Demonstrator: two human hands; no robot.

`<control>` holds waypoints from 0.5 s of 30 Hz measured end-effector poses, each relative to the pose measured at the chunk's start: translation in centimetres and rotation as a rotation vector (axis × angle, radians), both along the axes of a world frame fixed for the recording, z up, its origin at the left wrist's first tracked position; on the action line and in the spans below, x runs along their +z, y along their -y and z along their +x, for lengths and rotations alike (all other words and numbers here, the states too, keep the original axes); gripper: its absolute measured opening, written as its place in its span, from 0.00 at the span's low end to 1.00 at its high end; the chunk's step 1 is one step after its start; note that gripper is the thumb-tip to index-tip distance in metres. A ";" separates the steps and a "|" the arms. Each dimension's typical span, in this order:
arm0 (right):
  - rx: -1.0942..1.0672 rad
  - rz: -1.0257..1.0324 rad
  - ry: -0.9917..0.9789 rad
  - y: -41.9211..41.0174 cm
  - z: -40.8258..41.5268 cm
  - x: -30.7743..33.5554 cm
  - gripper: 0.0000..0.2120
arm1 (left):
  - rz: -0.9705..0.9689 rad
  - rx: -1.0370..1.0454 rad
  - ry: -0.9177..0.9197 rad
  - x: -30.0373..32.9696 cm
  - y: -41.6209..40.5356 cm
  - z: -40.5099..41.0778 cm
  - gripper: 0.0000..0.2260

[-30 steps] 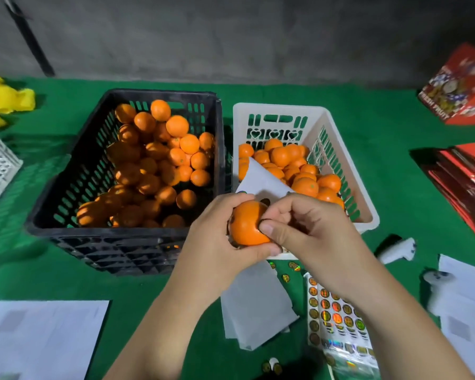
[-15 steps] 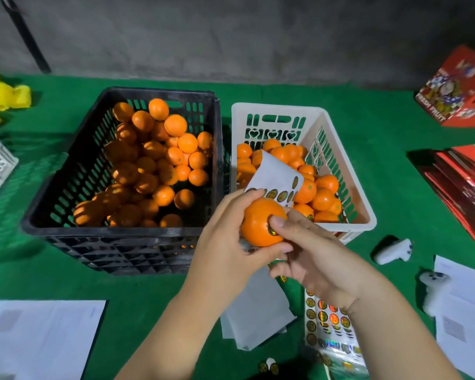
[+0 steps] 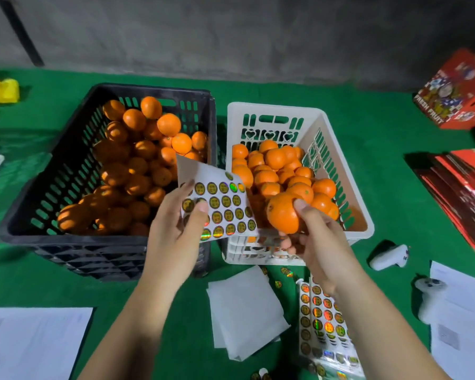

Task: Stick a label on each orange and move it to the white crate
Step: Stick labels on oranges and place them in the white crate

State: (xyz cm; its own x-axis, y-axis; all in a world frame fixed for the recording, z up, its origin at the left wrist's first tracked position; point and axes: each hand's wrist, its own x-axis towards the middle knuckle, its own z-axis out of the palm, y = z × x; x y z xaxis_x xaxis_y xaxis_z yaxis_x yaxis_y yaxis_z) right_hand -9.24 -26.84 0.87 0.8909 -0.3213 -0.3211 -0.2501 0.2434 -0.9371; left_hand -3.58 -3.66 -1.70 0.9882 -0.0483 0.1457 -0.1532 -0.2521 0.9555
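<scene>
Nearest the camera, a stack of blank white backing sheets point(image 3: 244, 311) lies on the green cloth point(image 3: 368, 165), with a full sheet of shiny round labels point(image 3: 322, 325) just to its right and white papers point(image 3: 30, 341) at the near left. A few loose stickers point(image 3: 285, 271) lie scattered beyond the blank sheets. Above these, the left hand point(image 3: 173, 239) pinches a partly used label sheet point(image 3: 217, 201), thumb pressed on its face and fingers behind it, the sheet tilted up over the gap between the two crates. The right hand point(image 3: 317, 245) grasps a single orange point(image 3: 283, 213), thumb on top and fingers curled beneath, holding it over the near edge of the white crate point(image 3: 299, 113), just above the oranges already heaped inside. Whether a label sits on the held fruit cannot be told. Left of the white crate and close beside it stands the black crate point(image 3: 52, 187), piled with oranges. Two small white objects point(image 3: 390, 256) rest at the right, red printed cartons point(image 3: 458, 86) lie farther off, and a grey wall point(image 3: 231, 34) closes the back.
</scene>
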 end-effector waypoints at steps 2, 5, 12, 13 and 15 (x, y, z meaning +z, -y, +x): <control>-0.052 -0.180 -0.035 1.9 2.2 0.2 0.30 | 0.020 0.022 -0.039 -0.5 -0.1 0.4 0.16; -0.046 -0.493 -0.051 5.2 6.6 0.0 0.26 | 0.021 0.013 -0.029 -0.6 0.0 0.6 0.15; -0.109 -1.092 -0.472 8.8 11.4 -4.2 0.35 | 0.118 -0.012 0.010 -1.6 -0.4 0.8 0.16; -0.168 -1.125 -0.390 7.8 10.4 -5.0 0.32 | 0.132 -0.022 0.017 -1.7 -0.3 0.8 0.17; -0.190 -1.120 -0.062 5.3 8.1 -6.1 0.25 | 0.160 -0.039 0.031 -1.7 -0.1 0.8 0.21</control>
State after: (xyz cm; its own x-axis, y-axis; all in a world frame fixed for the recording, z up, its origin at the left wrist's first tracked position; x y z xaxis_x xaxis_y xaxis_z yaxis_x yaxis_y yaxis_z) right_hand -1.11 -32.17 -5.20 0.7898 -0.5834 0.1896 -0.3520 -0.6842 -0.6388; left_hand -2.74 -3.61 -3.37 0.9803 -0.1117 0.1630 -0.1942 -0.3939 0.8984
